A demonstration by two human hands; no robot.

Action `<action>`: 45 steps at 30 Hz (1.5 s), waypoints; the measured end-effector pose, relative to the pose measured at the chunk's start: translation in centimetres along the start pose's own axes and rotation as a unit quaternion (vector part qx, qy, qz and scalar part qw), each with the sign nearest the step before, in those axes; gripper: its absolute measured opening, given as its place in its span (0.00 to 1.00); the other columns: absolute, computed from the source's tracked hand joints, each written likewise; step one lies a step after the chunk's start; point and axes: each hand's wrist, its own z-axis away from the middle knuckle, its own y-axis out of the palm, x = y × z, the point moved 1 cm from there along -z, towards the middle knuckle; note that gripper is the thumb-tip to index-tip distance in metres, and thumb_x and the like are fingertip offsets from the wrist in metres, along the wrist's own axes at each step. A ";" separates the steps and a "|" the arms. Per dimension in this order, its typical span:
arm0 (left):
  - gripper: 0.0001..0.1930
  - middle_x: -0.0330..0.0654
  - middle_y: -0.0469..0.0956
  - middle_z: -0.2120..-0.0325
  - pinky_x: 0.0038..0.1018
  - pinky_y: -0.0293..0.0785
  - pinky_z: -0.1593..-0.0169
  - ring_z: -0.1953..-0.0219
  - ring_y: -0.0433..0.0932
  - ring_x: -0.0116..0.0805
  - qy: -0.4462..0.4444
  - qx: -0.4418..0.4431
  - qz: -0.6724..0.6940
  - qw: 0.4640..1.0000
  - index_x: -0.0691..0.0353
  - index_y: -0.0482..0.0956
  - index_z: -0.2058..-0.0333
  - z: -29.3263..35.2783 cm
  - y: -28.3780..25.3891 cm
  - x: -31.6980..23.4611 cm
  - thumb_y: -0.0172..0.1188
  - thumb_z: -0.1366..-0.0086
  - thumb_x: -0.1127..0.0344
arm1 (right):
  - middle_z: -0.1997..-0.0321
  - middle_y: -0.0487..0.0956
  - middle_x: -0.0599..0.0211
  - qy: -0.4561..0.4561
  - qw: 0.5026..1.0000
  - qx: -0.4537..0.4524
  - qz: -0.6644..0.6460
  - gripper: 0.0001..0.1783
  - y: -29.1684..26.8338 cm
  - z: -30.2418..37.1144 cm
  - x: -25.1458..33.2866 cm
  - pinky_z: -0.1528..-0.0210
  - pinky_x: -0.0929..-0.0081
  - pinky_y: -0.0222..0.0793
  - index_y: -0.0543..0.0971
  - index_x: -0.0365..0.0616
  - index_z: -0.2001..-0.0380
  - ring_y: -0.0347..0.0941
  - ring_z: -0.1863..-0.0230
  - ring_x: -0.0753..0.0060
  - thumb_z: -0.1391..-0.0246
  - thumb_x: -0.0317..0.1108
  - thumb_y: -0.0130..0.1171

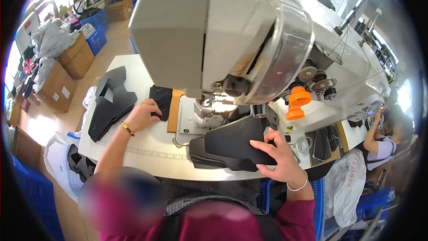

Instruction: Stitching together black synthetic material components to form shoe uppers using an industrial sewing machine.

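On the white sewing machine table, my left hand (141, 115) bends its fingers over the near-left edge of a small stack of black pieces (161, 100), closed on a small black piece there. My right hand (278, 155) rests with thumb and fingers spread on larger cut black panels (232, 143), flat sheet pieces piled just in front of the machine. The needle and presser foot area (214, 111) of the sewing machine (174, 31) lies between my hands, and the far end of the panels reaches close to it.
Another pile of black cut panels (111, 100) lies on the table's left. Orange knobs (296, 102) and thread guides stick out from the machine's right side. Cardboard boxes (58, 87) and blue crates (96, 40) stand left on the floor. A person (383, 145) sits at the right.
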 end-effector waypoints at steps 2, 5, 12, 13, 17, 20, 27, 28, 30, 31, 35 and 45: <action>0.08 0.42 0.79 0.63 0.34 0.76 0.49 0.54 0.77 0.43 -0.014 0.025 0.031 0.999 0.62 0.87 0.67 -0.2 -0.4 0.3 0.72 0.48 0.73 | 0.56 0.65 0.61 -0.006 1.000 0.015 0.016 0.41 -1.3 -1.2 0.6 0.46 0.57 0.68 0.78 0.53 0.39 0.66 0.52 0.56 0.64 0.29 0.72; 0.08 0.41 0.79 0.63 0.33 0.76 0.48 0.54 0.77 0.41 -0.045 0.064 0.059 0.995 0.61 0.87 0.67 -1.2 -0.8 0.3 0.73 0.48 0.73 | 0.57 0.64 0.61 -0.007 0.999 0.019 0.038 0.38 -1.7 -2.9 0.5 0.35 0.52 0.65 0.81 0.51 0.42 0.67 0.54 0.57 0.65 0.34 0.71; 0.11 0.40 0.78 0.63 0.35 0.75 0.48 0.53 0.75 0.43 -0.036 0.071 0.019 0.997 0.60 0.84 0.67 -1.6 -1.0 -1.5 0.75 0.50 0.72 | 0.50 0.69 0.55 -0.055 0.991 0.037 0.114 0.33 -2.7 -6.6 1.1 0.46 0.63 0.68 0.80 0.56 0.41 0.68 0.49 0.51 0.55 0.37 0.70; 0.11 0.40 0.78 0.63 0.35 0.75 0.48 0.53 0.75 0.43 -0.037 0.069 0.020 0.997 0.60 0.84 0.67 -1.6 -1.0 -1.3 0.75 0.50 0.72 | 0.50 0.69 0.55 -0.057 0.991 0.038 0.114 0.33 -2.4 -6.8 0.9 0.46 0.63 0.68 0.80 0.56 0.41 0.68 0.49 0.51 0.55 0.37 0.70; 0.12 0.41 0.77 0.62 0.36 0.75 0.48 0.52 0.75 0.44 -0.040 0.080 0.015 0.996 0.59 0.84 0.66 -1.2 -0.9 -0.2 0.76 0.50 0.70 | 0.39 0.74 0.55 0.016 0.989 0.100 0.107 0.33 -1.4 -7.0 1.1 0.38 0.55 0.65 0.78 0.63 0.38 0.69 0.42 0.44 0.50 0.42 0.72; 0.11 0.42 0.77 0.62 0.35 0.75 0.49 0.52 0.76 0.44 -0.025 0.080 0.006 0.996 0.59 0.84 0.67 -1.2 -1.0 -0.7 0.76 0.49 0.69 | 0.43 0.80 0.59 0.034 0.988 0.056 0.139 0.33 -0.6 -6.9 1.1 0.40 0.54 0.67 0.79 0.62 0.40 0.71 0.45 0.44 0.51 0.42 0.73; 0.09 0.41 0.78 0.64 0.35 0.75 0.50 0.54 0.76 0.42 -0.018 0.055 0.022 0.998 0.60 0.86 0.68 -1.3 -0.6 0.1 0.75 0.48 0.69 | 0.56 0.69 0.46 -0.014 0.994 0.026 0.104 0.26 -0.2 -7.0 0.5 0.50 0.57 0.70 0.84 0.59 0.43 0.71 0.54 0.47 0.47 0.43 0.72; 0.08 0.40 0.78 0.64 0.35 0.75 0.51 0.55 0.76 0.42 -0.026 0.055 0.037 0.997 0.60 0.86 0.68 -1.3 -0.5 0.3 0.75 0.47 0.69 | 0.57 0.69 0.47 0.002 0.996 0.042 0.077 0.26 -0.3 -7.2 0.7 0.53 0.61 0.70 0.82 0.59 0.42 0.70 0.59 0.50 0.46 0.41 0.72; 0.06 0.40 0.79 0.66 0.34 0.75 0.52 0.56 0.76 0.40 -0.028 0.055 0.050 0.997 0.61 0.86 0.69 -1.3 -0.5 0.6 0.73 0.46 0.68 | 0.51 0.73 0.53 0.026 0.995 0.054 0.083 0.28 -0.1 -7.3 1.1 0.51 0.60 0.70 0.83 0.59 0.43 0.73 0.56 0.53 0.50 0.39 0.73; 0.06 0.40 0.79 0.66 0.34 0.75 0.52 0.56 0.76 0.40 -0.027 0.056 0.050 0.997 0.61 0.86 0.69 -1.4 -0.6 0.5 0.73 0.46 0.68 | 0.46 0.77 0.59 0.052 0.992 0.063 0.092 0.30 0.0 -7.3 1.2 0.48 0.60 0.69 0.83 0.59 0.45 0.75 0.52 0.55 0.55 0.37 0.75; 0.04 0.41 0.81 0.69 0.34 0.77 0.55 0.61 0.78 0.40 -0.026 0.033 -0.008 0.999 0.62 0.86 0.68 -1.4 -0.6 0.2 0.69 0.43 0.70 | 0.47 0.77 0.59 0.062 0.995 0.045 0.066 0.29 0.1 -7.4 1.5 0.49 0.58 0.69 0.83 0.59 0.45 0.73 0.51 0.56 0.54 0.36 0.74; 0.07 0.46 0.85 0.69 0.28 0.78 0.64 0.69 0.83 0.38 0.087 -0.290 -0.001 0.953 0.66 0.83 0.67 -2.3 -5.1 -14.3 0.67 0.47 0.79 | 0.44 0.80 0.63 -0.014 0.997 -0.011 0.078 0.27 1.0 -7.3 0.5 0.41 0.58 0.68 0.83 0.58 0.45 0.73 0.43 0.51 0.53 0.38 0.73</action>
